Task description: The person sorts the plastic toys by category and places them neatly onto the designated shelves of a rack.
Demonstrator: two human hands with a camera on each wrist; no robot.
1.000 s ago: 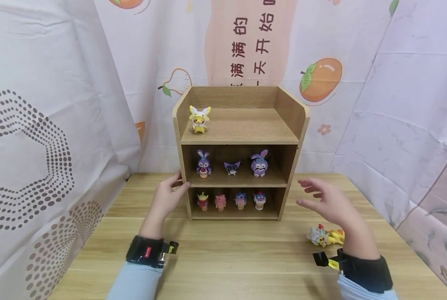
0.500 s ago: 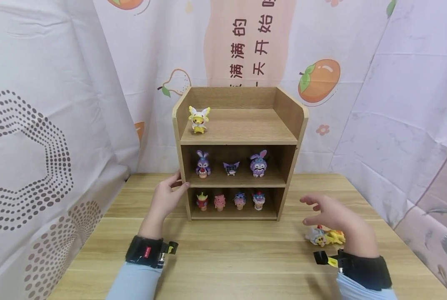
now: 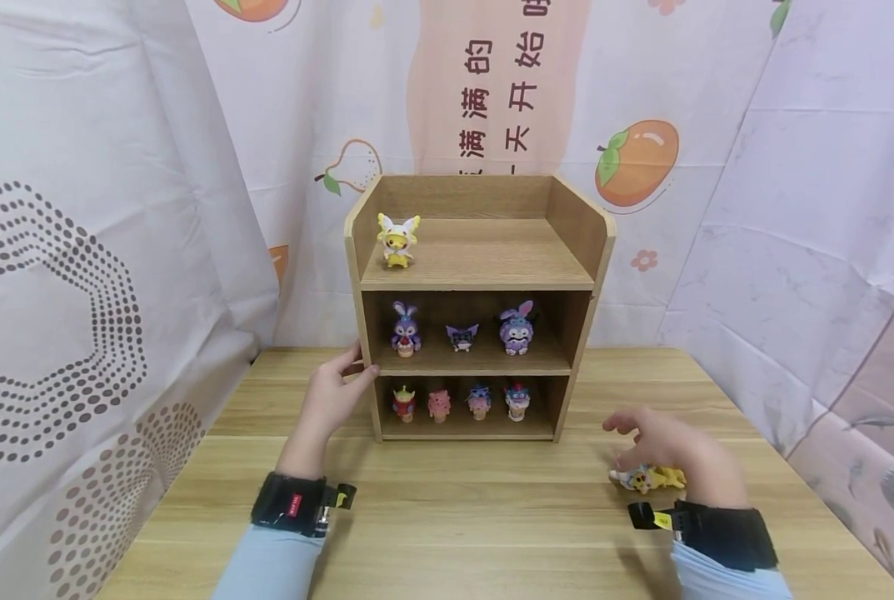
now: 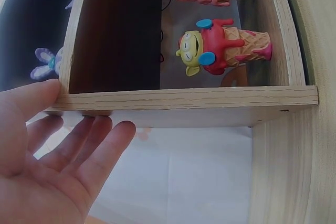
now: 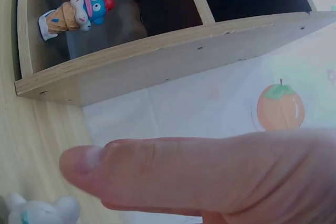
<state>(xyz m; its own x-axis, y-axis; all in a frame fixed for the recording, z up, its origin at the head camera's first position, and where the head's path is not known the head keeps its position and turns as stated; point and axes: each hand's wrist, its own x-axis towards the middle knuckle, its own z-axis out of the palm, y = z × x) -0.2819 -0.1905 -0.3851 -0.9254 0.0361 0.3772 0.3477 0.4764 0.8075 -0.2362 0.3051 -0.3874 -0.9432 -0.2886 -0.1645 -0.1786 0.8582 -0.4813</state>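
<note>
A wooden shelf unit [image 3: 476, 372] stands on the table, and my left hand [image 3: 332, 392] holds its left side panel. In the left wrist view the thumb lies on the panel's front edge and the fingertips touch its outer face. At the right, my right hand [image 3: 664, 442] is above small toy figures [image 3: 647, 478] lying on the table, partly hidden by the hand. One is yellow. The right wrist view shows a white figure [image 5: 42, 211] below the thumb, apart from it. Nothing is seen between the right thumb and fingers.
A white-hooded yellow figure [image 3: 397, 242] stands on the top shelf. Purple figures, one a rabbit [image 3: 406, 330], fill the middle shelf. Several ice-cream-cone figures, including a red one [image 3: 404, 404], stand on the bottom. Printed curtains [image 3: 282, 100] hang behind and beside the table [image 3: 447, 517].
My right hand has come down and toward me, from beside the shelf unit to just over the lying figures. My left hand has stayed on the side panel.
</note>
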